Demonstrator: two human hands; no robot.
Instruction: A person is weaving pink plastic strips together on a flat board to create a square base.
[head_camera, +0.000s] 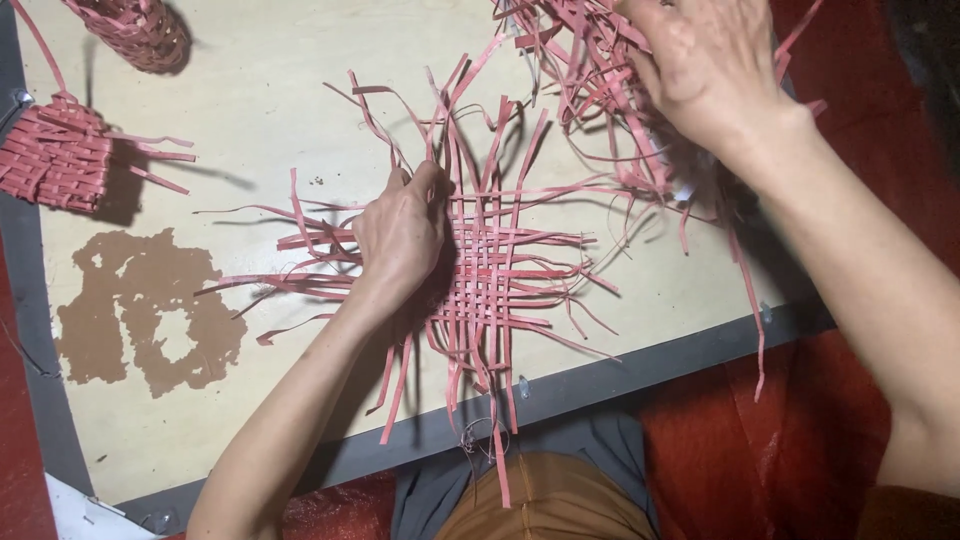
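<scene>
At the centre of the pale board (250, 100), a flat mat of woven red strips (490, 265) lies with loose ends fanning outward. My left hand (400, 235) presses on its left edge, fingers curled together on the strips. My right hand (705, 65), at upper right, reaches into a loose pile of red strips (580, 60); whether its fingers are clamped on any, I cannot tell. Far left lies a finished woven square (55, 155); above it stands a small woven basket (140, 35). A brown patch of worn surface (140, 310) marks the board's lower left.
</scene>
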